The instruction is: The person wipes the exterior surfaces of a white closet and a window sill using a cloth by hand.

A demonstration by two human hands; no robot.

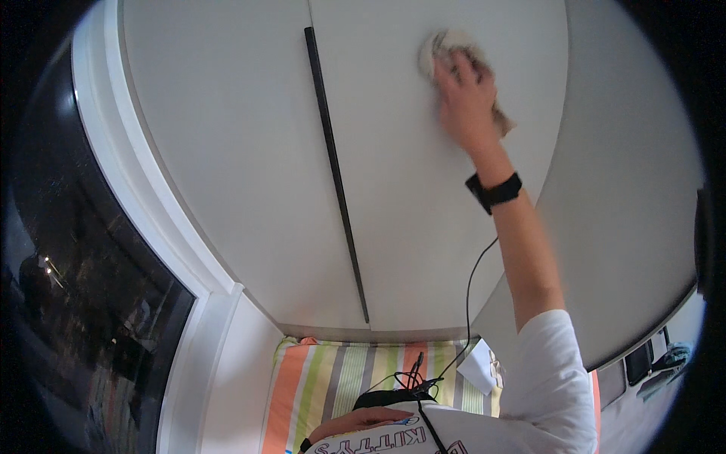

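Note:
My right hand (468,105) presses a crumpled beige cloth (454,41) with dark markings against the right door of a pale cabinet (408,170). The hand is slightly blurred, and a black band (493,192) circles its wrist. A long black vertical handle (332,153) runs beside the seam between the right door and the left door (227,142). Low in the view, my left hand (368,419) lies across the front of my white printed shirt (385,440). Its fingers are partly hidden, so whether it holds anything is unclear.
A dark window (96,272) with a white frame (153,210) stands at left. Below lies a striped bed cover (334,363), with a white sheet or box (479,366) on it. A black cable (469,289) hangs beside my right arm. A grey panel (618,187) rises at right.

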